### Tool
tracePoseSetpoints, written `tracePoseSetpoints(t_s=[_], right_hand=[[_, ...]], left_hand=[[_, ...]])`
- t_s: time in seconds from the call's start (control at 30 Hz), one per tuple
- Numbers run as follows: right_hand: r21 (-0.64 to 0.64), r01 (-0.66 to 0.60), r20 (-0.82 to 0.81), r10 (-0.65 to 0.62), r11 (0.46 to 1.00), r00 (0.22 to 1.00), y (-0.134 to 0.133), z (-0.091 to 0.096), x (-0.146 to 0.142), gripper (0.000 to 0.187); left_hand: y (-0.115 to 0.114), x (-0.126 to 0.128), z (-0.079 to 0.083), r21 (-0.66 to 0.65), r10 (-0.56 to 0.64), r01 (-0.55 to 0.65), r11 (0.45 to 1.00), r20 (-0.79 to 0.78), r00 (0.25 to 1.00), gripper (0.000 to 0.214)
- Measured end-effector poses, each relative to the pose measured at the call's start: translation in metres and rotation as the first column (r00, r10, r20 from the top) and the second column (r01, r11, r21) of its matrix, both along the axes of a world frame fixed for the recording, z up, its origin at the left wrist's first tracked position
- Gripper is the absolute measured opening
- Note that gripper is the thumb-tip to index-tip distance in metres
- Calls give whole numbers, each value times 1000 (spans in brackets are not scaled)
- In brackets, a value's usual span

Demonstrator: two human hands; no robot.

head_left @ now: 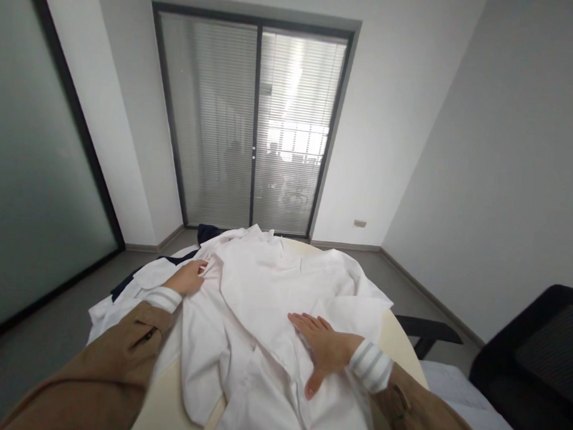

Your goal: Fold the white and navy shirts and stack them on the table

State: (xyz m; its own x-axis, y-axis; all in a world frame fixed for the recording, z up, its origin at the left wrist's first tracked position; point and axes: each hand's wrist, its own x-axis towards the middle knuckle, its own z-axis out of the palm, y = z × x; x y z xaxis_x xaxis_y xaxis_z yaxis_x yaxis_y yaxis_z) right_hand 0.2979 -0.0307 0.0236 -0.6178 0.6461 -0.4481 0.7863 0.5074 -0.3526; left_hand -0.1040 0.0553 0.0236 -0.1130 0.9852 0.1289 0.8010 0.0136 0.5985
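Observation:
A white long-sleeved shirt (260, 286) is spread, with wrinkles, over a round cream-coloured table (408, 346). One sleeve hangs down toward the near left, and folds run across the near part. At the shirt's left side, my left hand (188, 277) has its fingers curled on a bit of the fabric; the fingertips are partly hidden. My right hand (322, 345) lies flat on the near right of the shirt, fingers stretched and thumb apart, palm against the cloth.
Other white clothes (154, 272) and a dark navy cloth (208, 233) lie at the table's left edge. To the right stands a black office chair (544, 365), with white cloth (480, 406) on its seat. Glass doors with blinds (254, 125) are beyond the table.

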Motion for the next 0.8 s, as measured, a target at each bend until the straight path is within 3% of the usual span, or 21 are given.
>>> tracePoseSetpoints(t_s=[0.13,0.2,0.3,0.4,0.5,0.57,0.73,0.8], right_hand=[[10,28,-34,-27,1000,999,-2,16,-6,151],[91,4,-151,10,996,988,-8,25,-16,130],[292,-128,-377,238,948,895,-27,34,-41,82],[413,-323,-419,493,851,763,-47,29,-68,67],[477,-405,-336,588,780,736,-54,13,-82,55],[485,-384,-311,565,786,764,-50,5,-83,41],[406,-259,-364,415,876,834,-32,3,-69,24],[377,-190,-383,339,907,859,-28,4,-66,21]], left_hand=[[-5,-7,-2,-41,13,-13,999,-7,1000,31],[-5,-5,-2,-44,8,-7,999,20,1000,29],[-4,4,3,-29,11,-8,1000,99,995,36],[-4,14,8,-12,14,-12,1000,214,977,46],[-6,21,11,-14,22,-18,1000,336,942,51],[-9,24,10,-26,36,-27,999,409,912,55],[-20,32,7,-120,49,20,993,545,837,67],[-27,35,7,-209,57,54,976,492,869,70]])
